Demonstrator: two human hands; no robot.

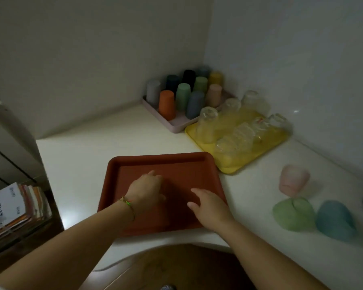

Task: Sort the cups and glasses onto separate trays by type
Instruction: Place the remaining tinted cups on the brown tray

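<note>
Red tray (197,164): 1, on the white counter (76,155), nothing standing on it.

Left hand (147,191): over the tray's middle, fingers loosely bent down toward the tray floor, nothing seen in them. Contact with the floor cannot be told. Bracelet (127,203) on the wrist.

Right hand (210,206): over the tray's right half, fingers spread and relaxed, holding nothing.

Behind the red tray, in the wall corner: 1 pink tray (177,125) with 10 opaque cups (166,104), all upside down and close together. Colours are grey, dark teal, black, 2 blue-grey, yellow, 2 green, orange and pink.

Behind and right of the red tray, just beside its far right corner: 1 yellow tray (232,169) with clear glasses (206,122). 4 stand inverted and about 3 lie in a row, but the exact count is unclear through the glass.

Right of the red tray, loose on the counter: 3 frosted cups, which are 1 pink (293,181), 1 green (293,213) and 1 blue (335,219). Green and blue touch.

Left of the red tray, beyond the counter edge: 1 stack of books (15,208).
</note>
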